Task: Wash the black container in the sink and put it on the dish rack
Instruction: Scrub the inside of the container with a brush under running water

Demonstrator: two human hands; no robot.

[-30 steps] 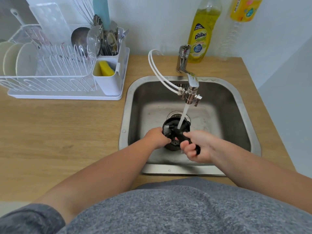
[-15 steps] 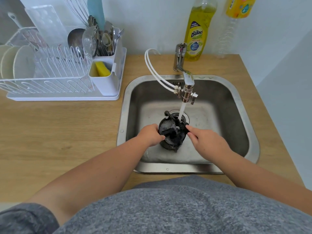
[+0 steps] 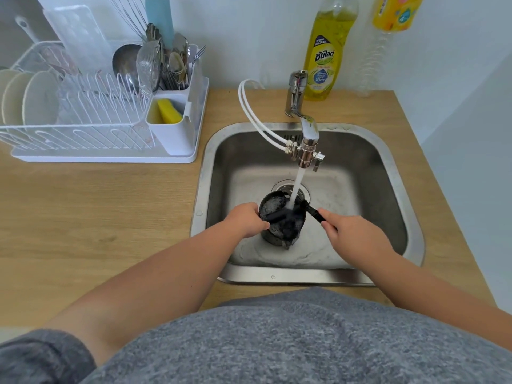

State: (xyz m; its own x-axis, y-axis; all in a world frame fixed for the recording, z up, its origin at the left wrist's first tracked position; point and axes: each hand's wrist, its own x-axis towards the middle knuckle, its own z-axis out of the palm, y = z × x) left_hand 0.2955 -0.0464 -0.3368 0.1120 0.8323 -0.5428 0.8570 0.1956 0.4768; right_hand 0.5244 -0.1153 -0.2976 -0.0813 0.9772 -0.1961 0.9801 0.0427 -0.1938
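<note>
1. Seen from a camera on a person's head, looking down at a steel sink [image 3: 399, 173] set in a wooden counter [image 3: 97, 217], with both bare forearms reaching in from the bottom edge
2. The black container [image 3: 281, 221] sits low in the middle of the sink, beside the drain [image 3: 279, 187], its round mouth facing up and tipped slightly toward the viewer, with froth inside
3. Water runs from the tap [image 3: 306, 139] straight down into the far side of the container's mouth
4. The left hand [image 3: 246, 218] is wrapped around the container's left wall, gripping it and holding it steady
5. The right hand [image 3: 349, 234] is closed around the handle of a black brush [image 3: 313, 212], which slants down and to the left from the hand; its head seems to sit inside the container, though dark against dark makes this hard to tell
6. The dish rack [image 3: 83, 128] stands on the counter to the upper left of the sink, well apart from the container, holding plates, ladles and cutlery, with a yellow sponge [image 3: 169, 115] in its side caddy
7. The rack lies on the left hand's side, so the hand already gripping the container is likely the one best placed to carry it over once rinsing is done; the front wires of the rack look free
8. A yellow bottle of dish soap [image 3: 327, 51] stands behind the tap against the wall
</note>
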